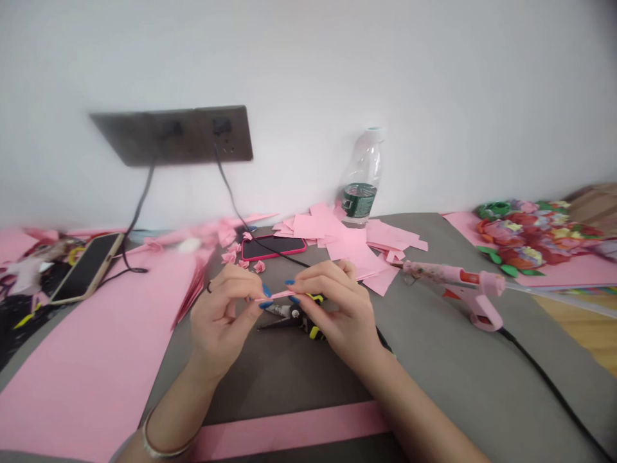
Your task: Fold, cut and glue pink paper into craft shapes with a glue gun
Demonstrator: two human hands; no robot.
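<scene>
Tightly, my left hand and right hand pinched a pink paper strip, fingers together; yellow-handled snips lay just below.

We saw a matt paper strip, matt paper squares, a smooth plastic glue gun, a glossy clear plastic bottle, metal snips and a matt grey mat.

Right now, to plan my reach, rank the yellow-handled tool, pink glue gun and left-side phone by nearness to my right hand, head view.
From the right hand:
1. Yellow-handled tool, under the hand.
2. Pink glue gun, to its right.
3. Phone, far left.
</scene>
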